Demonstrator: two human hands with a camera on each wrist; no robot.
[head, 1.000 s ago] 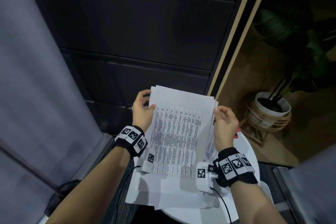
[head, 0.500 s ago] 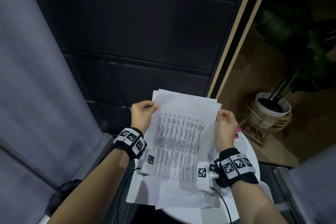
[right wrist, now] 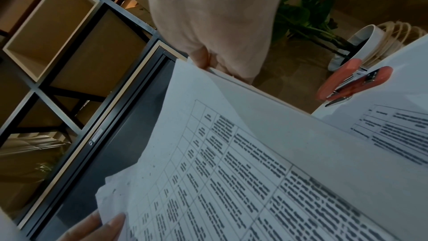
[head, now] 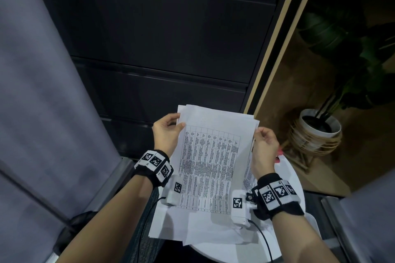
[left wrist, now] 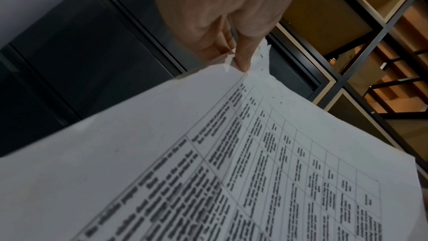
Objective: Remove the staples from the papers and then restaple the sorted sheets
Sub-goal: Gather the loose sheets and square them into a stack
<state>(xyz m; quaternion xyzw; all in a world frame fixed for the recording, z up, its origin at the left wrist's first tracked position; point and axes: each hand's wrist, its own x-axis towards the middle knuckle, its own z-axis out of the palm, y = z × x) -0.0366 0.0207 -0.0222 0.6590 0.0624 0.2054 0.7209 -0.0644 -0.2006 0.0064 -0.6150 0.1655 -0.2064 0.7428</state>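
Printed sheets (head: 210, 162) raised, fanned; orange stapler (right wrist: 352, 81) on table.

White papers (head: 209, 156) with black gridded print; salmon-pink stapler (right wrist: 352, 81); black-and-white checkered wristbands (head: 155, 163).

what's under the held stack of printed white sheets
More printed white sheets on the round white table, with an orange stapler beside them; the held stack covers the rest.

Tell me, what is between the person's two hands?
The stack of printed sheets, held by left hand and right hand; seen in the head view.
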